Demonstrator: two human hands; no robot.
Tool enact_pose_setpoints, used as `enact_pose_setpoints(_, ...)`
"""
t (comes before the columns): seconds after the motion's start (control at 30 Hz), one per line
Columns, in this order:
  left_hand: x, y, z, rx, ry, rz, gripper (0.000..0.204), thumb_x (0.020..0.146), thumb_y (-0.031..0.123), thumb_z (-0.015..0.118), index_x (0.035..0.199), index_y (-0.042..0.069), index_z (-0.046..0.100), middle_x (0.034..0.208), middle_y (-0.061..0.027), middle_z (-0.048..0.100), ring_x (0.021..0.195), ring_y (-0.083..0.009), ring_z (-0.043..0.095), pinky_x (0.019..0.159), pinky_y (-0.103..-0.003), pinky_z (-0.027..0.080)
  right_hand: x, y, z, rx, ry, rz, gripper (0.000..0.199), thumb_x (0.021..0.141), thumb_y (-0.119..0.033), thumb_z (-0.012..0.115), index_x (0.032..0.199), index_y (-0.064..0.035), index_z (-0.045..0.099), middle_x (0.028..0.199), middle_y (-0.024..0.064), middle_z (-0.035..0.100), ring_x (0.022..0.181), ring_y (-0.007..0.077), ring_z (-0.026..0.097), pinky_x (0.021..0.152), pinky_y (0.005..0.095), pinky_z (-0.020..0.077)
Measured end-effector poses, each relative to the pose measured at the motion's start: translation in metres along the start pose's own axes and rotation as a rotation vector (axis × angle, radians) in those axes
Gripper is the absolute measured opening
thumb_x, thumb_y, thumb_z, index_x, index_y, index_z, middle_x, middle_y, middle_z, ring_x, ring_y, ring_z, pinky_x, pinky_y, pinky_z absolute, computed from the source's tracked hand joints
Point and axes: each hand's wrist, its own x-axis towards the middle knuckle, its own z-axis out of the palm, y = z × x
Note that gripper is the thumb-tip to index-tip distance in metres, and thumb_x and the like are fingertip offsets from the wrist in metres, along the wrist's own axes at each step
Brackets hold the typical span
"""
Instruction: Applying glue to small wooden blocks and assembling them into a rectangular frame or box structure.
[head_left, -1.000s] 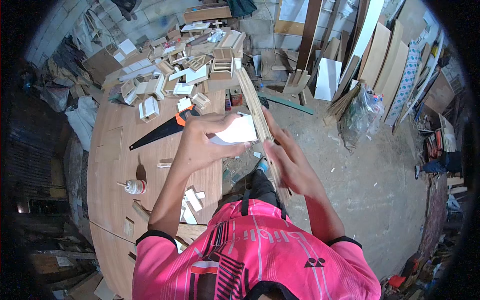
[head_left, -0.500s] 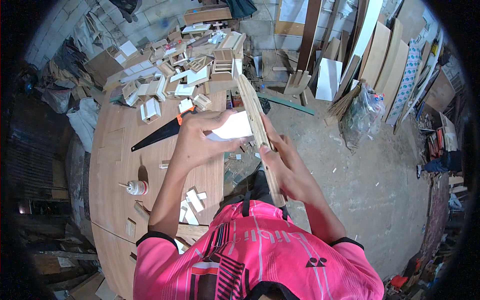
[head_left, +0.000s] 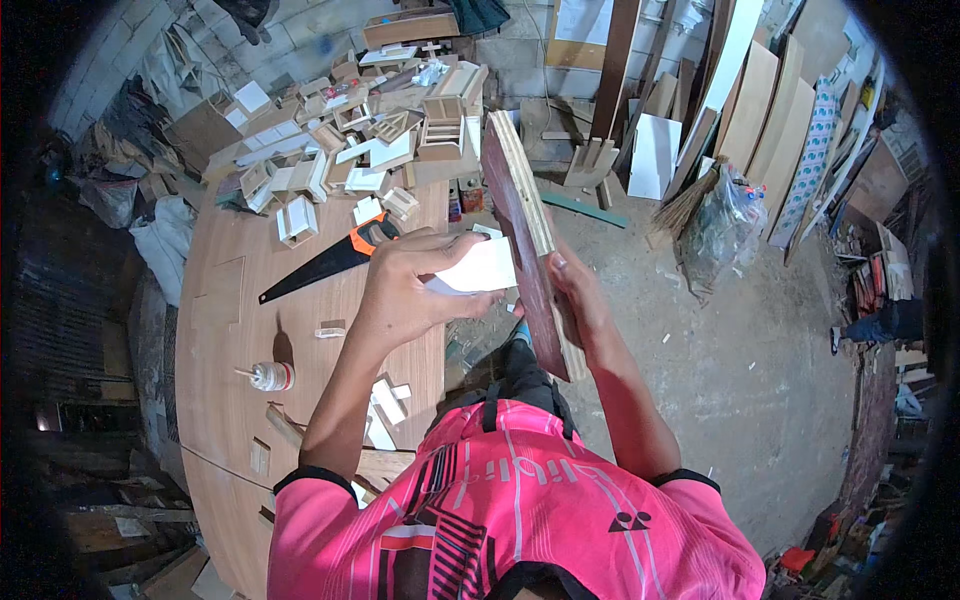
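In front of my chest I hold two pieces against each other. My left hand [head_left: 415, 285] is closed round a small white block [head_left: 478, 268], thumb on top and fingers below. The block's right end meets the face of a plywood board [head_left: 525, 240], reddish-brown on that face with pale layered edges. On the board's right side my right hand [head_left: 580, 300] grips it; most of those fingers are hidden behind it. Left of my left hand, a handsaw [head_left: 320, 265] with black blade and orange-black handle lies on the wooden table [head_left: 225, 350].
A glue bottle [head_left: 272, 376] stands on the table, with white wood pieces [head_left: 385, 405] near my left forearm. Many small wooden boxes [head_left: 300, 220] crowd the far end. Planks [head_left: 770, 130] lean at the far right, beside a clear plastic bag [head_left: 722, 222] on the floor.
The board has turned from nearly edge-on, so its reddish-brown face now shows. My right hand has shifted up and right along it. The white block has tilted and moved slightly.
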Motion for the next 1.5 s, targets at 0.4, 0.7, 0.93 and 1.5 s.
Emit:
enact_pose_setpoints(0.4,-0.005,-0.003,-0.007,-0.038,0.014,-0.093,0.053,0.062,0.003,0.084,0.113,0.000,0.070,0.096,-0.0101,0.073,0.082,-0.0160,0.064,0.074,-0.028,0.051,-0.006,-0.008,0.022,-0.236,0.052,0.011,0.063,0.100,-0.030,0.041,0.157,-0.0108,0.022,0.148,0.0182,0.039,0.126,0.0259,0.044,0.109,0.0339,0.0301)
enact_pose_setpoints(0.7,-0.003,-0.002,-0.005,-0.120,-0.060,-0.161,0.052,0.063,-0.003,0.082,0.113,-0.002,0.070,0.099,-0.0104,0.072,0.083,-0.0139,0.065,0.075,-0.027,0.052,-0.008,-0.006,0.023,-0.395,0.140,-0.145,0.062,0.100,-0.031,0.043,0.156,-0.0131,0.025,0.127,0.0265,0.049,0.119,0.0322,0.046,0.110,0.0395,0.0264)
enact_pose_setpoints(0.93,-0.002,0.004,0.000,0.048,-0.043,-0.077,0.054,0.063,-0.002,0.082,0.115,-0.001,0.069,0.097,-0.0100,0.072,0.084,-0.0127,0.065,0.075,-0.028,0.051,0.001,-0.004,0.017,-0.429,0.139,-0.125,0.063,0.100,-0.034,0.044,0.156,-0.0137,0.025,0.113,0.0245,0.049,0.109,0.0306,0.046,0.104,0.0369,0.0306)
enact_pose_setpoints(1.5,-0.003,0.006,0.007,0.037,-0.034,-0.007,0.049,0.059,0.001,0.083,0.106,-0.002,0.070,0.094,-0.0128,0.072,0.082,-0.0178,0.068,0.074,-0.029,0.053,-0.011,0.001,0.009,-0.489,0.112,-0.181,0.064,0.099,-0.030,0.046,0.157,-0.0142,0.023,0.115,0.0247,0.047,0.107,0.0311,0.047,0.100,0.0372,0.0335)
